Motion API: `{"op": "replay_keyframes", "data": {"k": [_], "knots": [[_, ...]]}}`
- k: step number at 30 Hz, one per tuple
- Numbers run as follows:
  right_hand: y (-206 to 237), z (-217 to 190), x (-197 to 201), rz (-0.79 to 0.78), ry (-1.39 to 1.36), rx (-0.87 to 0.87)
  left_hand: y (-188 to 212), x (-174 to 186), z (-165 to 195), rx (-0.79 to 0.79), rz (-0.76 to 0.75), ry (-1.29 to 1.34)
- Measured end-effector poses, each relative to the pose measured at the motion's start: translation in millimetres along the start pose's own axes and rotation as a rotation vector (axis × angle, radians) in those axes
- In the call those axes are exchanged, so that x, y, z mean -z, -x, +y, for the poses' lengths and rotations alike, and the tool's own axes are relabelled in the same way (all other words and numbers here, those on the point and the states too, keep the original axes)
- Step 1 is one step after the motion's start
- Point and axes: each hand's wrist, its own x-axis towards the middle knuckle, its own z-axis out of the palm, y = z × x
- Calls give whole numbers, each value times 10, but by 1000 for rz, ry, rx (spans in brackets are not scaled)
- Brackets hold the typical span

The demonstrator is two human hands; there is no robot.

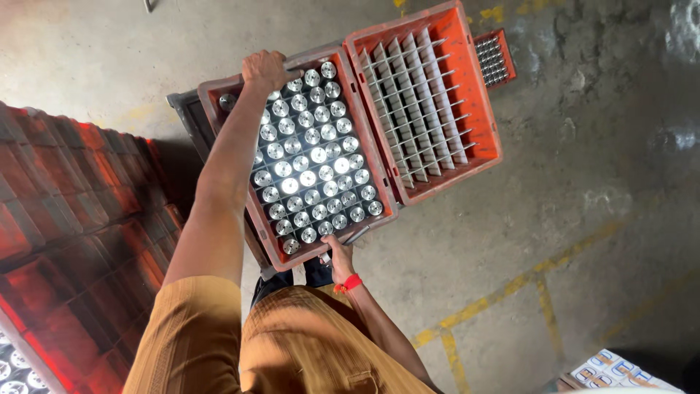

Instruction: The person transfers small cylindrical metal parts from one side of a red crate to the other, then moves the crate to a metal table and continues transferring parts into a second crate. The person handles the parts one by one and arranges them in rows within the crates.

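the person holds a red crate (240, 157) full of shiny round metal parts (310, 157). the crate sits in the middle of the view, up off the concrete floor (569, 219). the left hand (266, 69) grips the far rim at about 11 o'clock, fingers curled tight over the edge. the right hand (340, 257) holds the near rim at about 6 o'clock, fingers tucked under it, so i cannot tell how firm that grip is. a red band (350, 283) is on that wrist.

just beside it, at 2 o'clock, lies a second red crate (477, 87) with only grey dividers (419, 109) inside and no parts. the two crates touch along one side.

the full crate looks heavy. it is held only at two spots, so it could tip to one side, and the parts could slide out of their slots and roll on the floor. if the near hand slips, the crate could drop onto the person's legs. the crate could also bump the empty one and shove it away.

at 9 o'clock stands a stack of red crates (65, 197), close to the left arm. an elbow could knock it.
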Motion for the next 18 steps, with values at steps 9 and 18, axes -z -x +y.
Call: {"op": "replay_keyframes", "data": {"k": [9, 18], "knots": [[-160, -318, 875, -301, 554, 138, 813, -758, 121, -155, 833, 229], [-1847, -3239, 1630, -39, 615, 1003, 2790, -2225, -376, 651, 941, 444]]}}
